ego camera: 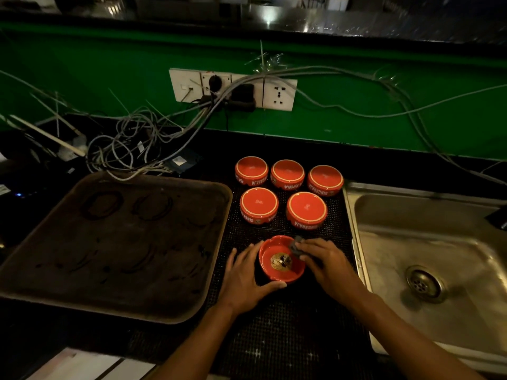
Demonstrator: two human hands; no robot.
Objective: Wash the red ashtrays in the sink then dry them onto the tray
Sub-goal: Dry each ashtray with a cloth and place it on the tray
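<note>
The upright ashtray [282, 260] sits on the black mat [288, 338] near its front middle, between the tray [115, 303] at the mat's left edge and the sink [428, 242] at its right edge. It has ash and butts in the bottom. The left hand [242, 275] cups its left wall, fingers spread and curved round it, thumb along the near rim. The right hand [323, 259] rests at the right rim, fingers pinching a small dark thing [297, 244], probably a sponge.

To do this well, I'd keep the ashtray level on the way to the sink so the ash stays in, and lift with a firm grip on the wall.

Five more ashtrays [259, 205] stand upside down toward the mat's back edge. The dim light hides any tap, and I cannot tell whether those five are clean
</note>
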